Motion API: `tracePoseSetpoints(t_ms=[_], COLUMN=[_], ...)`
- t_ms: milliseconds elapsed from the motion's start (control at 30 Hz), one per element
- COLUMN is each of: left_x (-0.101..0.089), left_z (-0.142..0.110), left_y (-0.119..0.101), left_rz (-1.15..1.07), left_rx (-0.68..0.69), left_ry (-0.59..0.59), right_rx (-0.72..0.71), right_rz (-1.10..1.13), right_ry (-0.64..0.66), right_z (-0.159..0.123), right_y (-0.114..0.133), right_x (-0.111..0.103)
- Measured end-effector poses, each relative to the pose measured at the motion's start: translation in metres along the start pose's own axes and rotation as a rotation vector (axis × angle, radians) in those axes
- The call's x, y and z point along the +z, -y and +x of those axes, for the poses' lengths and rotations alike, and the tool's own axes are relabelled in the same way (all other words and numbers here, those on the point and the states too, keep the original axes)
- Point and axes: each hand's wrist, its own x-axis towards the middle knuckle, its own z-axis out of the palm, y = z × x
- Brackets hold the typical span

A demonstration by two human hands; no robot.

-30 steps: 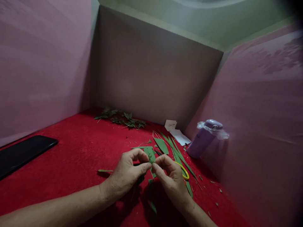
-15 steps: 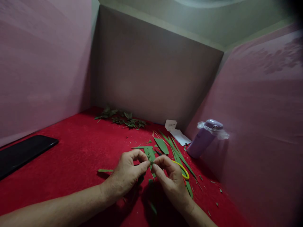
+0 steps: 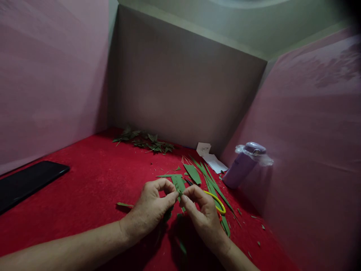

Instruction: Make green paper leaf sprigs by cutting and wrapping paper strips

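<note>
Above the red-covered bench, left hand and right hand meet at a small green piece, each grip clamped on it by thumb and fingers; compared with one second earlier, the thumb tips stand slightly farther apart.

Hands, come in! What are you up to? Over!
Left hand, right hand: both pinching small green piece. Yellow handle partly behind right hand. Cut leaves lying just beyond.

The red table bears a black slab at frame left, leafy sprigs mid-frame, leaf pieces, papers and a purple bottle right of centre.
</note>
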Motion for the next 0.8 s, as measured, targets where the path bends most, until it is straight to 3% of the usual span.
tracePoseSetpoints(t_ms=[533, 800], left_x=[0.0018, 0.0014], left_z=[-0.0001, 0.0023], left_y=[-0.0016, 0.0006], left_rz=[0.079, 0.030], left_rx=[0.050, 0.013], left_ry=[-0.013, -0.032], right_rx=[0.037, 0.091], right_rz=[0.005, 0.086], right_ry=[0.014, 0.038], right_z=[0.0016, 0.0023], right_y=[0.0002, -0.0028], right_x=[0.0014, 0.0022])
